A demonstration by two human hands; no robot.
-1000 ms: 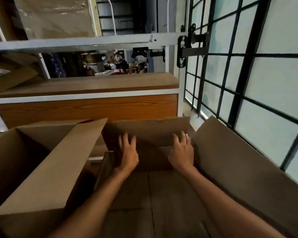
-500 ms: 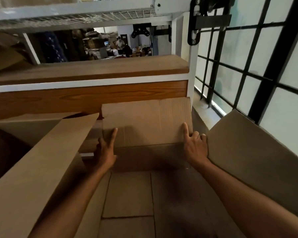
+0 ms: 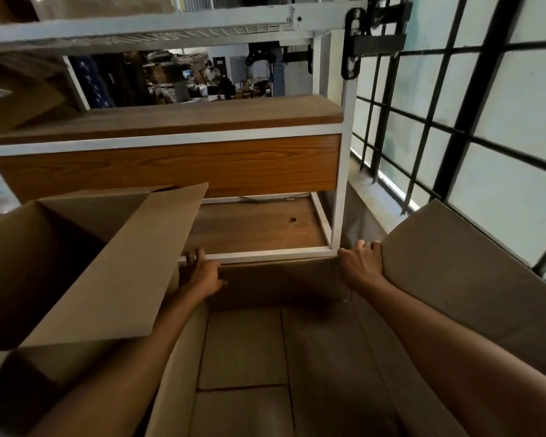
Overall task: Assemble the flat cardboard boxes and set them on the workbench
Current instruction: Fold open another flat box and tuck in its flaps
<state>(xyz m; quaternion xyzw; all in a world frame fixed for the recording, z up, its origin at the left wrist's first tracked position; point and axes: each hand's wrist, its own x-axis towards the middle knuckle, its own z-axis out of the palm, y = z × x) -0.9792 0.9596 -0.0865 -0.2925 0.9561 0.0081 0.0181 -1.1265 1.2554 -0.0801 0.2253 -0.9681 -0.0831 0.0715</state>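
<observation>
Gripping with the left hand (image 3: 202,274) the far left corner of a large open brown cardboard box (image 3: 281,280), with fingers curling over the rim and partly out of sight behind it. Clutching with the right hand (image 3: 361,266) the far right corner of the same box, with fingers hooking over the edge just beside the broad upright side flap (image 3: 454,279). Stretching both bare forearms across the box's floor of folded bottom flaps (image 3: 243,348), with seams showing between them. Holding the box low in front of a white-framed wooden desk (image 3: 177,119), below the desk top and about level with the lower wooden shelf (image 3: 259,225); touching the frame rail or not, impossible to tell. Working just beside a second open brown cardboard box (image 3: 85,209) on the left, with its long flap (image 3: 123,263) slanting across in front of the left forearm. Facing an orange wood-grain front panel (image 3: 171,165) under the desk top. Leaning in beneath a white wire shelf (image 3: 139,36). Standing alongside a black-barred window of frosted panes (image 3: 454,121) on the right. Looking through the gap above the desk into a distant workroom, too blurred for detail.
</observation>
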